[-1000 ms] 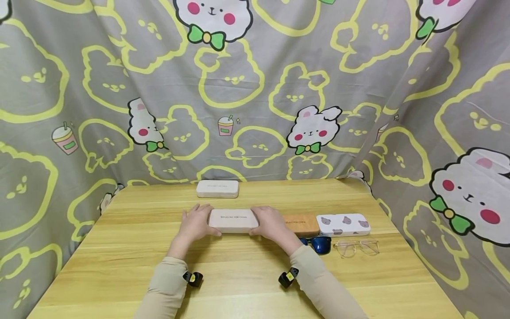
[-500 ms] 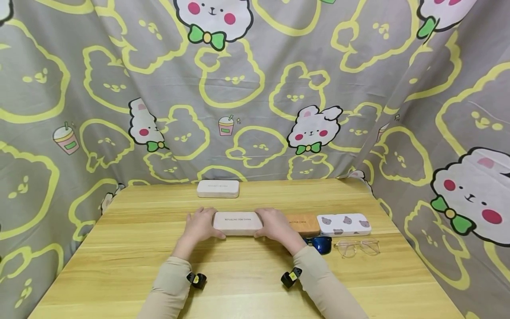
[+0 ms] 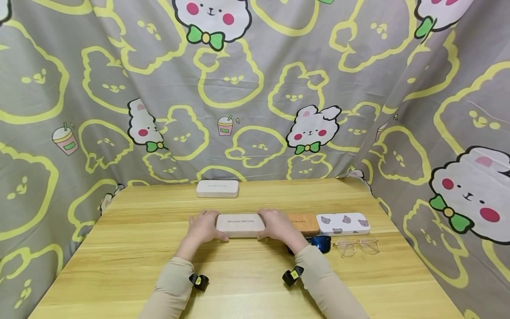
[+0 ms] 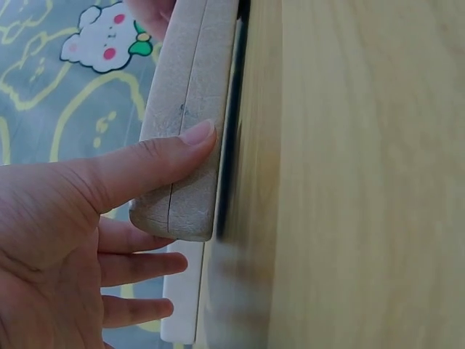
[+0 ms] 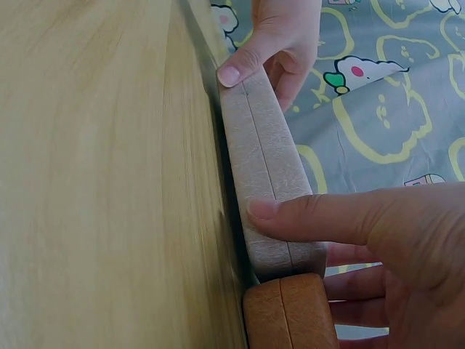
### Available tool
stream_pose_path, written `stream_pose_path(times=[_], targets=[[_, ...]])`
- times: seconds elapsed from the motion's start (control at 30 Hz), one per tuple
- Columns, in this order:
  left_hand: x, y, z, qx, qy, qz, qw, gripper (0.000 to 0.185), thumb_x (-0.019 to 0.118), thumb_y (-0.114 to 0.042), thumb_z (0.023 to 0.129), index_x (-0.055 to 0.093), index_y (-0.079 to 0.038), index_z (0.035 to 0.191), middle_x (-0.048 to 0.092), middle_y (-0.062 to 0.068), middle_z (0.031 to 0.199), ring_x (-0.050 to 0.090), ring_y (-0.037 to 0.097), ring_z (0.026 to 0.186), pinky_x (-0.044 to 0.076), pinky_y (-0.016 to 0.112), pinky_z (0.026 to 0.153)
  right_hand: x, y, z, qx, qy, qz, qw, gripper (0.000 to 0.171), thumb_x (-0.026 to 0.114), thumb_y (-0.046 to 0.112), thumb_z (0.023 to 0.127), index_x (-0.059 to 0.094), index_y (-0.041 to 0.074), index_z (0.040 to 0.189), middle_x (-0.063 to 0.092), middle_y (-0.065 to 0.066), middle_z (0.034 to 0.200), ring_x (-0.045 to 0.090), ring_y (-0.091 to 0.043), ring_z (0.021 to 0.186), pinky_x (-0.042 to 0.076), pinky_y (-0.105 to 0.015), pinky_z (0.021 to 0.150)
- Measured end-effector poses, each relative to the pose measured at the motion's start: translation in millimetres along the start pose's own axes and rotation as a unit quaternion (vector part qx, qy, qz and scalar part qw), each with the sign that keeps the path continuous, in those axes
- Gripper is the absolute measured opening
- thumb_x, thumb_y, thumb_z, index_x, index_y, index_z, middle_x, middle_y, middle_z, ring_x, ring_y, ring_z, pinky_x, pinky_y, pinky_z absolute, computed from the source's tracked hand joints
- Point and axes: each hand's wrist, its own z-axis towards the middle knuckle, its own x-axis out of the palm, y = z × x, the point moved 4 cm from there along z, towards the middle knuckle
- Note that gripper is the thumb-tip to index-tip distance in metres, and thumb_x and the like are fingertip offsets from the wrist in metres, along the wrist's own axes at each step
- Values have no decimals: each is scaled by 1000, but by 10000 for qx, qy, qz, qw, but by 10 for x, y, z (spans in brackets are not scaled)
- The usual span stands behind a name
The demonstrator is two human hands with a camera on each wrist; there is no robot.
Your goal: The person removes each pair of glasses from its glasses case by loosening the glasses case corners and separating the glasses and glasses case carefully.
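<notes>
Here, a beige case (image 3: 240,226), finely wrinkled and round-edged, is held at its ends by the left hand (image 3: 203,228) and the right hand (image 3: 276,225). It is seen low at the wood table (image 3: 243,274), maybe touching it, beside an orange case (image 5: 290,313). Cartoon-covered grey cloth (image 3: 255,93) is hung behind. The beige case's long side is pointed left to right.

Beige case (image 3: 241,227): "FOR CHINA", first word blurred. Orange case (image 3: 307,227) right of it: "CHINA". White case (image 3: 217,190) behind beige: print illegible.
</notes>
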Motion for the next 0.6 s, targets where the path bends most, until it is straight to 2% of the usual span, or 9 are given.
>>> stream_pose_path(times=[0.6], targets=[[45,-32,-18,-170,78,-130,9997,92,93,-40,56,56,-8,133,59,13,137,38,45,138,14,76,110,-11,-1,-13,30,58,-36,10000,78,91,34,64,58,10,131,65,-11,126,63,-29,112,51,-42,96]])
